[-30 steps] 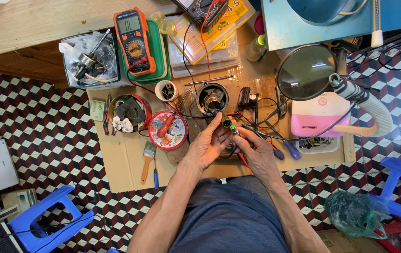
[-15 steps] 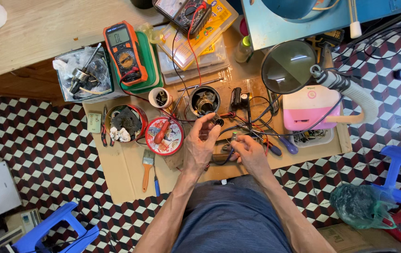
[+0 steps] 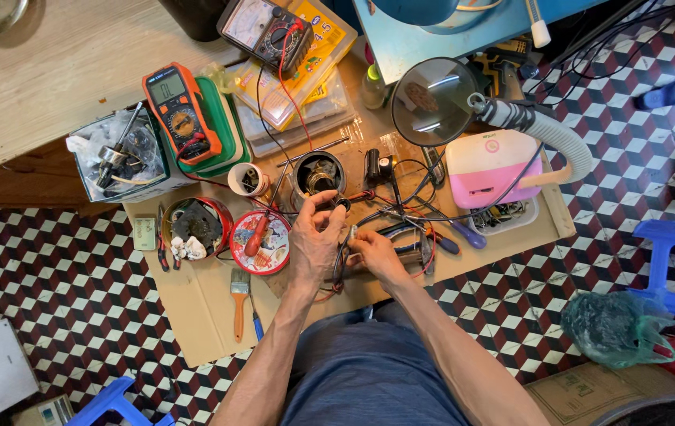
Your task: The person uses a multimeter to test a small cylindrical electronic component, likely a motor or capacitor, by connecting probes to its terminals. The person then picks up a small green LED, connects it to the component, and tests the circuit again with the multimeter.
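My left hand [image 3: 318, 237] is raised over the cardboard sheet [image 3: 195, 308], its fingertips pinched on a small dark round part [image 3: 342, 204] with red and black wires running from it. Just to its right, my right hand [image 3: 373, 251] closes on a small pale piece where those wires [image 3: 401, 217] meet. A dark cylindrical motor housing [image 3: 318, 175] stands right behind my left fingers. A red-handled screwdriver [image 3: 257, 235] lies across a round patterned tin lid [image 3: 268, 251] at my left.
An orange multimeter [image 3: 180, 110] rests on a green box, a black meter [image 3: 265, 30] behind it. A magnifier lamp [image 3: 431, 101] on a hose arm reaches over a pink-white box [image 3: 489, 167]. A red tin, a brush [image 3: 239, 300], pliers, a parts box [image 3: 116, 154] and blue stools surround me.
My view has shifted, so the bench sits lower in frame. My left hand stays pinched on the wired part while my right hand has drawn closer below it.
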